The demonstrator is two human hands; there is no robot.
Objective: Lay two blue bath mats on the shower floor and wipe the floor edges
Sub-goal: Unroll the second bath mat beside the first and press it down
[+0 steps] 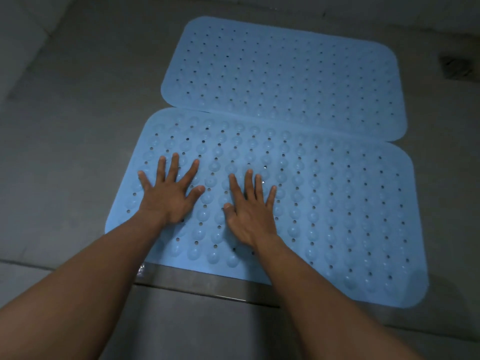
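Two blue rubber bath mats with holes and round bumps lie flat on the grey shower floor [78, 141], side by side along their long edges. The far mat [285, 74] lies behind the near mat [337, 209], and their edges touch or slightly overlap. My left hand [168, 193] presses flat on the near mat's left part, fingers spread. Just to its right, my right hand [250, 211] lies flat on the same mat, fingers straight.
A metal threshold strip [197, 281] runs across the floor under the near mat's front edge. A dark floor drain [454, 67] sits at the far right. A pale wall or ledge [23, 35] rises at the upper left.
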